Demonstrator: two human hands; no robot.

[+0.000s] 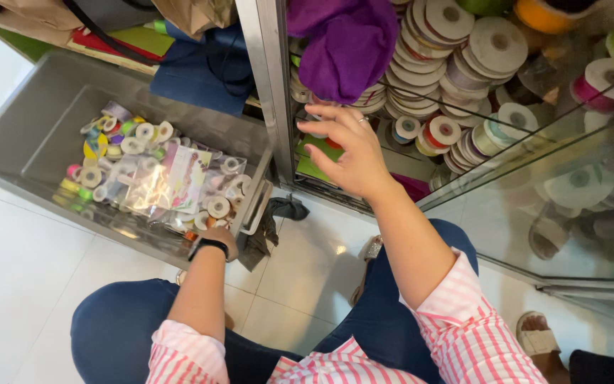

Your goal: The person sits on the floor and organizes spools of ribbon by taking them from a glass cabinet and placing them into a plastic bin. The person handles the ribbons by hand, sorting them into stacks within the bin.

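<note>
Left hand grips drawer edge; right hand open.

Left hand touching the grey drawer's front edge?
Touching. The head view shows the left hand wrapped over the front corner of the grey drawer, beside the ribbon spools, with no gap showing.

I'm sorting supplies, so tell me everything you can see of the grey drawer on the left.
The grey drawer looks like metal or plastic, a shallow box with straight walls, pulled open over the white tiled floor. Its near end holds a heap of small tape rolls in many colours and a clear plastic bag; its far end is bare. The left hand rests at its front corner.
</note>
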